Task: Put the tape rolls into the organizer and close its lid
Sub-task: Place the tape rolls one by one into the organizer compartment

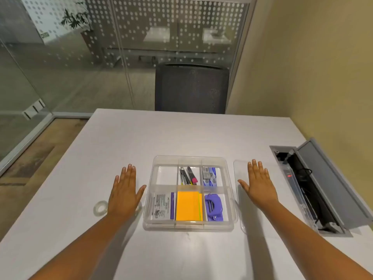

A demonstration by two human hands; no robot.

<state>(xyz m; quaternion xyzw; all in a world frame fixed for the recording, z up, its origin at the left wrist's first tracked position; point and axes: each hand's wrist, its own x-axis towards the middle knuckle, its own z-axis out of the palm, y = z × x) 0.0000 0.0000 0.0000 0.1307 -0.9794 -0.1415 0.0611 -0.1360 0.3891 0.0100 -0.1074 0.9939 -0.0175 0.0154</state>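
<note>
A clear plastic organizer (230,190) with several compartments sits open at the table's middle. Its back-left compartment (166,174) holds nothing. The clear lid (240,209) lies flat on the table just right of it. A clear tape roll (100,208) lies left of the organizer, partly hidden by my left hand (124,194); a second clear rim (139,207) peeks out at that hand's right edge. My left hand is flat with fingers spread above the rolls. My right hand (260,183) hovers flat and spread over the lid. Neither hand holds anything.
The organizer holds pens (187,175), small boxes (209,175), a printed card (162,206), an orange pad (187,206) and a purple punch (213,207). An open cable hatch (314,188) cuts into the white table (181,134) at the right. A dark chair (191,89) stands behind.
</note>
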